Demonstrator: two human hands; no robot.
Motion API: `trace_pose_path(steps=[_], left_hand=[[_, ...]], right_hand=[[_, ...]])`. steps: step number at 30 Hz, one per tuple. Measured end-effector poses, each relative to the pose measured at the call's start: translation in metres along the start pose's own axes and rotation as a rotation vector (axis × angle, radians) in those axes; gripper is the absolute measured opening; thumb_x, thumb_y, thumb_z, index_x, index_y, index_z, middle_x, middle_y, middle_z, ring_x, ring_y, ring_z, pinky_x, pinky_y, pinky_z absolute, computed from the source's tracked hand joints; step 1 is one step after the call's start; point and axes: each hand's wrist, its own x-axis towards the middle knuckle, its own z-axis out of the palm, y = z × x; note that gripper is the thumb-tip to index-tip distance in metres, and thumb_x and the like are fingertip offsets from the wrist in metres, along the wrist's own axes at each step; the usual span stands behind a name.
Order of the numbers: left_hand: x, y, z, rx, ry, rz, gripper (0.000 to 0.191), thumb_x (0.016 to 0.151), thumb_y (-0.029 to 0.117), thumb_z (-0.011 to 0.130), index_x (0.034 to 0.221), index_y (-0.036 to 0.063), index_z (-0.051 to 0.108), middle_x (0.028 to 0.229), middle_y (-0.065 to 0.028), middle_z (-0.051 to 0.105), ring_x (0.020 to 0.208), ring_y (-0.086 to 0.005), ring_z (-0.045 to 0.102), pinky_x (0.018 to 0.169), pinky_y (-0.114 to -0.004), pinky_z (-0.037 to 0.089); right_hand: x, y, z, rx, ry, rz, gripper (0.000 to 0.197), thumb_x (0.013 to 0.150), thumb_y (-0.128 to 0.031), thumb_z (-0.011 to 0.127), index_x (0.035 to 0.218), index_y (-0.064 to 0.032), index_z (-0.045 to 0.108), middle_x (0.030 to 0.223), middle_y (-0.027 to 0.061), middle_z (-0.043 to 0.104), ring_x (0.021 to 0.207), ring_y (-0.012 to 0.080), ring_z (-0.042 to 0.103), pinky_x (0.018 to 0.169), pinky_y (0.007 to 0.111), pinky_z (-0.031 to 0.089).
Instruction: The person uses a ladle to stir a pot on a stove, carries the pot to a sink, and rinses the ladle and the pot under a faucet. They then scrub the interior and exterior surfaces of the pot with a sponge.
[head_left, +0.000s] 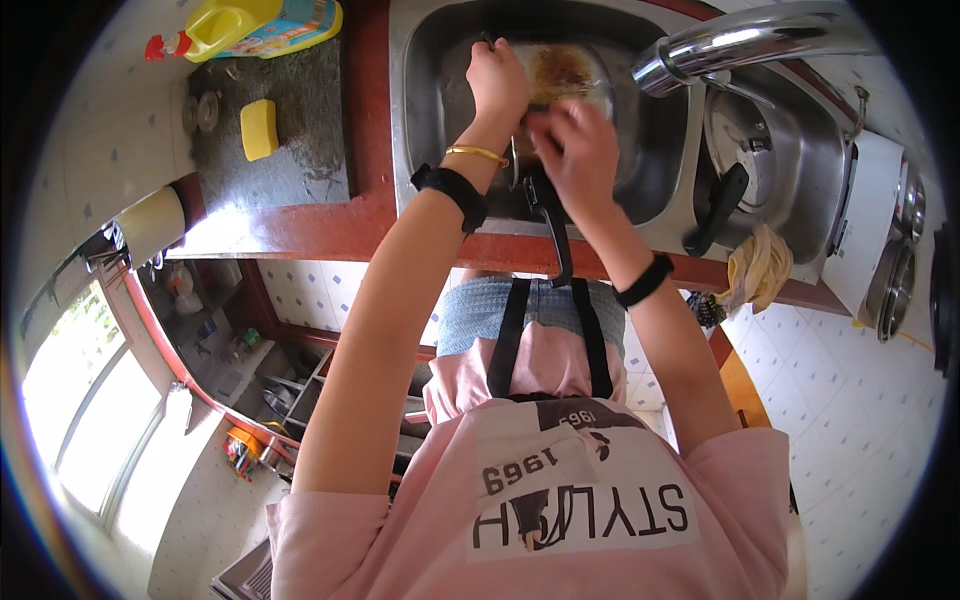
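A metal pan with brown burnt stains lies in the left sink basin. Its long black handle reaches over the front edge towards my body. My left hand is closed at the pan's left side, and a dark end like a handle pokes out past the fingers. Close beside it, my right hand is blurred over the pan, pinching a small dark thing too unclear to name. The fingers of both hands partly hide the pan.
A chrome faucet reaches over the basins. The right basin holds a lid and a black handle. A yellowish cloth hangs at its front. On the left, a yellow sponge and a yellow bottle lie on a dark slab.
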Motion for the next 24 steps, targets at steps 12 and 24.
trace_pose_path(steps=[12, 24], left_hand=[[-0.004, 0.003, -0.004, -0.117, -0.098, -0.088, 0.032, 0.092, 0.027, 0.044, 0.094, -0.0048, 0.046, 0.082, -0.0195, 0.059, 0.076, -0.0316, 0.057, 0.072, -0.041, 0.044], [0.015, -0.032, -0.001, -0.423, -0.177, -0.193, 0.043, 0.089, 0.034, 0.045, 0.111, -0.0017, 0.051, 0.1, -0.0105, 0.057, 0.089, -0.0212, 0.049, 0.081, -0.034, 0.04]], right_hand=[[-0.017, -0.011, 0.002, 0.005, -0.053, 0.04, 0.01, 0.07, -0.013, 0.071, 0.069, -0.0107, 0.061, 0.076, 0.001, 0.053, 0.073, 0.0221, 0.055, 0.06, 0.036, 0.043], [-0.011, -0.023, 0.004, 0.092, -0.023, 0.203, 0.01, 0.068, -0.012, 0.07, 0.069, -0.0083, 0.061, 0.075, 0.0051, 0.055, 0.073, 0.0256, 0.056, 0.062, 0.037, 0.044]])
